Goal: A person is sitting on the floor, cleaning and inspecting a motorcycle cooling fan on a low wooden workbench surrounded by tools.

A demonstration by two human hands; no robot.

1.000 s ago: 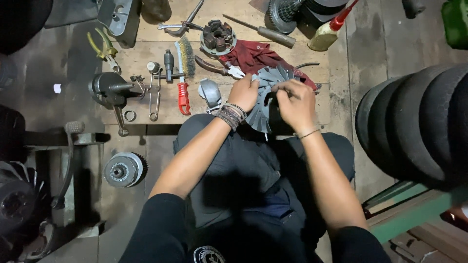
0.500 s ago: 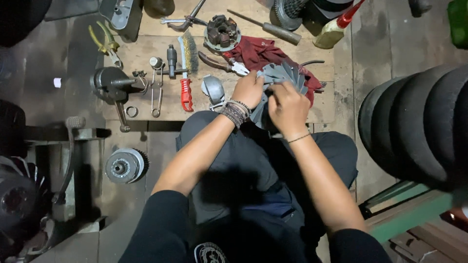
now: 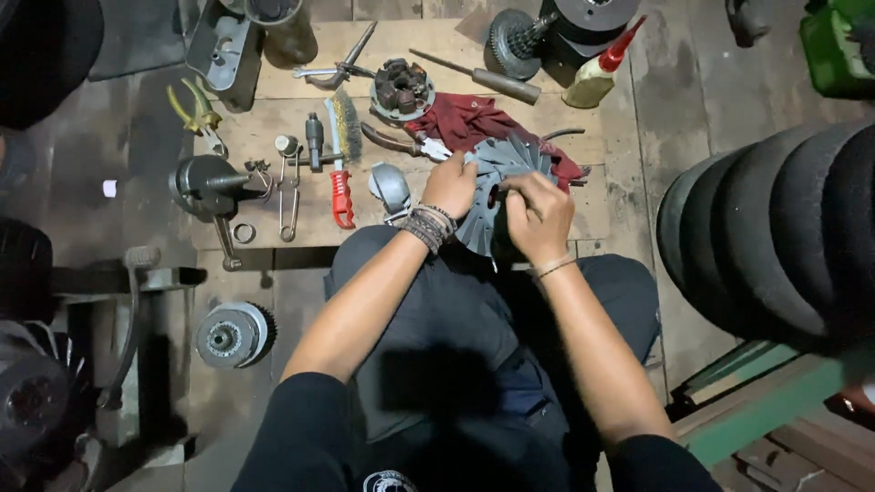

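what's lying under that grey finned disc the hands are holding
A red rag lies under the far edge of the grey finned disc, on the wooden board. The left hand and right hand cover the near part, hiding what's beneath.

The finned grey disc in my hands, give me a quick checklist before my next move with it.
1. Both hands on the finned grey disc: ok, left hand and right hand grip it.
2. Disc supported: ok, held over the lap at the wooden board edge.
3. Fins undamaged: cannot tell, too dark.
4. Red rag free of the disc: cannot tell, it lies right behind.
5. Red-handled wire brush at hand: ok, beside the left hand.
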